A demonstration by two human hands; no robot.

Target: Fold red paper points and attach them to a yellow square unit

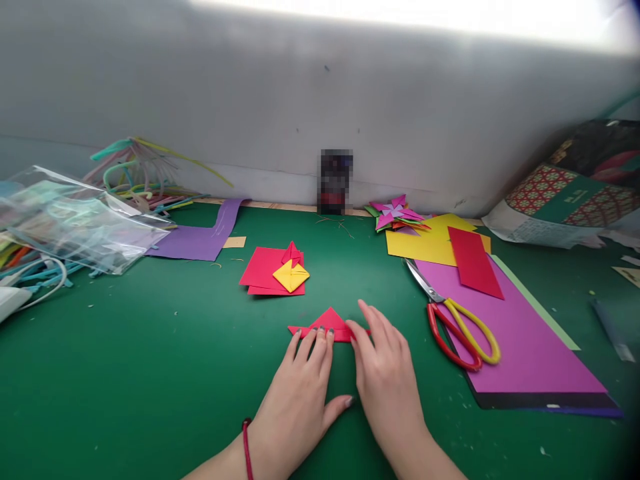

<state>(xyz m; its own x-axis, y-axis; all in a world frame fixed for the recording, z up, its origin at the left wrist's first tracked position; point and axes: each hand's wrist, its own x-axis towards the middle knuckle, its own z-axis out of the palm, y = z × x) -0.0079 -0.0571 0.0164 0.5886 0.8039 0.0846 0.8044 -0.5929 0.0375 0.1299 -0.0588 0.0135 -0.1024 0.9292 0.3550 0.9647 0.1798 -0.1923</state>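
Observation:
A folded piece of red paper (330,321) lies on the green tabletop, its peak pointing away from me and a narrow band along its near edge. My left hand (303,393) rests on it with fingers stretched out flat, pressing the band's left and middle. My right hand (385,370) has its thumb and forefinger together at the paper's right end, with the other fingers raised. Just beyond are flat red paper squares (257,267), topped by a small folded red piece (292,253) and a folded yellow piece (291,275).
Scissors (455,323) with red and yellow handles lie on purple sheets (530,353) at right. Folded paper stars (395,215), yellow paper (420,245) and a red strip (475,263) are behind. A plastic bag (90,223) and purple paper (195,241) occupy the left.

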